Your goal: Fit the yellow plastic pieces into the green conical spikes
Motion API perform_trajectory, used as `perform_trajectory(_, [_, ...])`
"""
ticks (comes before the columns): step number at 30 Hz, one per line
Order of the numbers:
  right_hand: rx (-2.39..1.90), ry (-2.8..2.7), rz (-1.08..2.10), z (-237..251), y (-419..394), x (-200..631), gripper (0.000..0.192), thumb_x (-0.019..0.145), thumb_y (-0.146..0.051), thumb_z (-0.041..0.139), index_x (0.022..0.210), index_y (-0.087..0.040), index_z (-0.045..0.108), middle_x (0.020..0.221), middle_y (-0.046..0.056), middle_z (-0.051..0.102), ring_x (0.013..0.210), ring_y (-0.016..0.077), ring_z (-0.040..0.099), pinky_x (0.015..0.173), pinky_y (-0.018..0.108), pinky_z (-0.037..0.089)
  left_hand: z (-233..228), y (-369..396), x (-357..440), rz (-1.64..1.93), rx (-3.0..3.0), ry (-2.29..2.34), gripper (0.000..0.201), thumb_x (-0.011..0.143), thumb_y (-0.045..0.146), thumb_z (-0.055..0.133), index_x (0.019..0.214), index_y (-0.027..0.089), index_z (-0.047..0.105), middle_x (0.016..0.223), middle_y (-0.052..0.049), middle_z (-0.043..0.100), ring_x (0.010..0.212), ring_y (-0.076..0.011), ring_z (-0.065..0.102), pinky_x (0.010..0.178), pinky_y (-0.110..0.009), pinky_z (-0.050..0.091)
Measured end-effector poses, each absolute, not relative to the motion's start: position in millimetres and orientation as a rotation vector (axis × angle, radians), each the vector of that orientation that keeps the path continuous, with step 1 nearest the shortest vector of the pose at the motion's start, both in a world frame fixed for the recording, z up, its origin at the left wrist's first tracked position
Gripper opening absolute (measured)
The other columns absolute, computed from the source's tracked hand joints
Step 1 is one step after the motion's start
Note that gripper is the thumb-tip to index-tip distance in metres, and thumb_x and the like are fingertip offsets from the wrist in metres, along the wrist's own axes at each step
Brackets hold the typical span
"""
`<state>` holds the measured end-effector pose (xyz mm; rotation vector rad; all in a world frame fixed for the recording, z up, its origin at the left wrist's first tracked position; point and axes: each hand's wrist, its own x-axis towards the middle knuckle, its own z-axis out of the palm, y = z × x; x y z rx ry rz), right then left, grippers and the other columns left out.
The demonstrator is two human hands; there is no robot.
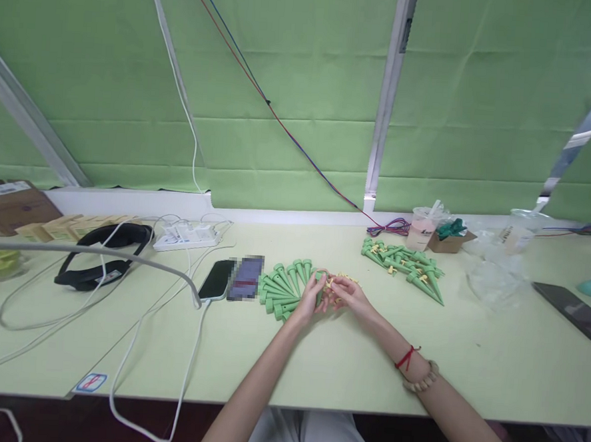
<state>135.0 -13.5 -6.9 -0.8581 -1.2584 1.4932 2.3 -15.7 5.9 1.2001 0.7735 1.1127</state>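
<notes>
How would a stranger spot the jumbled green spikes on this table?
On the table, find the pink cup at the back. Just in front of that lies the spike pile, jumbled and dotted with yellow pieces, unlike the neat fan by the left hand.

black phone (217,279) on the surface (466,371), white power strip (188,237) behind it, plus a pink drink cup (419,232) by a cardboard box (451,244)
</notes>
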Motion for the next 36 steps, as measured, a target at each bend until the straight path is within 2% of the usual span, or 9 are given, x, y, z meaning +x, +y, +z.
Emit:
perform_trajectory(4, [-0.829, -1.264, 1.512, -7.3, -12.8, 136.7, 0.038, 0.066, -0.048, 0.07, 0.089, -0.02, 0.058, 0.073, -0.002, 0.06, 0.056, 0.0103, 0.058, 0.051, 0.023, 0.048, 4.9, -17.4, 5.4, 1.094, 1.168, 0.783, 0.041, 0.077, 0.057, 0.053, 0.099, 0.024, 0.043, 0.052, 0.007, 0.05, 0.03, -0.0051, 0.039, 0.032, -0.014, 0.012])
perform_trajectory(9, [-0.858, -1.498, 1.257, -14.1, -10.1, 140.4, 0.019, 0.077, -0.037, 0.061, 0.08, -0.02, 0.055, 0.07, -0.004, 0.053, 0.043, 0.0068, 0.047, 0.044, 0.022, 0.04, 5.0, -20.9, 12.0, 1.087, 1.106, 0.871, 0.047, 0.071, 0.061, 0.057, 0.094, 0.023, 0.042, 0.053, 0.007, 0.051, 0.029, -0.0046, 0.039, 0.032, -0.015, 0.01])
perform_trajectory(11, [-0.884, -1.625, 1.074, -17.2, -10.8, 139.9, 0.011, 0.079, -0.027, 0.055, 0.071, -0.019, 0.056, 0.072, -0.001, 0.051, 0.048, 0.008, 0.048, 0.044, 0.022, 0.039, 1.9, -19.3, 14.2, 1.07, 1.036, 0.917, 0.051, 0.069, 0.064, 0.057, 0.094, 0.023, 0.042, 0.053, 0.007, 0.051, 0.027, -0.0048, 0.037, 0.031, -0.015, 0.008])
perform_trajectory(14, [-0.876, -1.723, 0.859, -17.7, -14.2, 136.6, 0.016, 0.075, -0.018, 0.054, 0.059, -0.017, 0.057, 0.078, 0.003, 0.05, 0.062, 0.0116, 0.054, 0.051, 0.023, 0.043, -1.7, -15.3, 14.2, 1.065, 0.951, 0.945, 0.052, 0.068, 0.063, 0.058, 0.096, 0.021, 0.045, 0.055, 0.007, 0.051, 0.028, -0.0041, 0.037, 0.03, -0.015, 0.01])
perform_trajectory(17, [-0.878, -1.624, 1.014, -12.1, -17.7, 133.0, 0.011, 0.072, -0.024, 0.059, 0.064, -0.018, 0.052, 0.076, 0.002, 0.055, 0.058, 0.0116, 0.055, 0.048, 0.023, 0.043, 0.3, -13.0, 10.9, 1.114, 0.908, 0.91, 0.051, 0.068, 0.059, 0.061, 0.096, 0.019, 0.046, 0.059, 0.006, 0.054, 0.028, -0.0028, 0.036, 0.03, -0.016, 0.009])
perform_trajectory(20, [-0.904, -1.443, 1.243, -5.7, -18.6, 132.3, 0.025, 0.071, -0.039, 0.063, 0.075, -0.021, 0.047, 0.07, -0.002, 0.058, 0.046, 0.0096, 0.053, 0.041, 0.022, 0.042, 4.3, -12.8, 8.0, 1.127, 0.946, 0.839, 0.047, 0.07, 0.058, 0.059, 0.093, 0.019, 0.045, 0.055, 0.007, 0.051, 0.027, -0.0032, 0.035, 0.028, -0.017, 0.008])
perform_trajectory(23, [-0.961, -1.35, 1.251, -3.9, -16.8, 134.3, 0.034, 0.068, -0.047, 0.066, 0.081, -0.02, 0.05, 0.066, -0.003, 0.06, 0.042, 0.0084, 0.052, 0.041, 0.021, 0.043, 5.4, -13.1, 7.6, 1.126, 0.977, 0.81, 0.043, 0.072, 0.057, 0.058, 0.09, 0.02, 0.045, 0.055, 0.007, 0.05, 0.026, -0.0036, 0.035, 0.027, -0.017, 0.009])
perform_trajectory(29, [-1.039, -1.34, 1.26, -5.7, -15.5, 136.6, 0.04, 0.061, -0.046, 0.073, 0.082, -0.014, 0.061, 0.063, 0.001, 0.063, 0.045, 0.009, 0.055, 0.047, 0.022, 0.046, 3.7, -14.3, 8.6, 1.111, 1.03, 0.796, 0.04, 0.075, 0.056, 0.055, 0.091, 0.02, 0.044, 0.056, 0.007, 0.049, 0.026, -0.0032, 0.035, 0.029, -0.017, 0.006])
perform_trajectory(36, [-1.027, -1.377, 1.204, -7.1, -15.4, 136.3, 0.033, 0.061, -0.042, 0.071, 0.078, -0.016, 0.059, 0.064, -0.001, 0.061, 0.046, 0.01, 0.055, 0.047, 0.024, 0.046, 3.2, -16.8, 10.5, 1.091, 1.034, 0.823, 0.041, 0.074, 0.056, 0.056, 0.091, 0.021, 0.045, 0.054, 0.008, 0.046, 0.027, -0.0033, 0.034, 0.03, -0.016, 0.006])
